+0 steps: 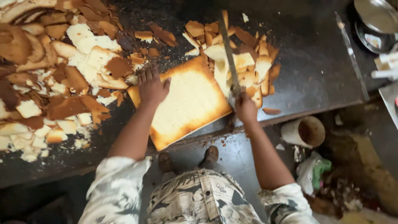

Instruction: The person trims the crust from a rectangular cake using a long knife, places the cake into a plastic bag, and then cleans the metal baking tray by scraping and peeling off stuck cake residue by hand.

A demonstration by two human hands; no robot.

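Bread slab (188,103): large, square, pale on top with browned edges; laid flat on the dark tabletop (315,62), its near corner projecting past the front edge.

Left hand (151,86): pressed flat on the slab's far left corner, fingers (145,74) held straight and close together, nothing gripped.

Right hand (245,108): fingers clamped round the handle of a long knife (230,54); the blade is directed away from the body, along the slab's right edge and over the trimmings.

Trimmings, right (253,62): a heap of cut crusts and pale offcuts, just beside the slab, partly under the blade.

Trimmings, left (54,70): a much larger spread of brown crusts and white pieces, covering the left part of the tabletop.

Second long blade or metal strip (352,58): laid on the tabletop well to the right.

Metal vessels (375,25): seen at the upper right corner.

Floor items: a pale cylindrical container (304,132) on its side, crumpled bags (313,172) near it. Two shoes (188,157) are seen below the tabletop edge; patterned light clothing (199,199) is worn.
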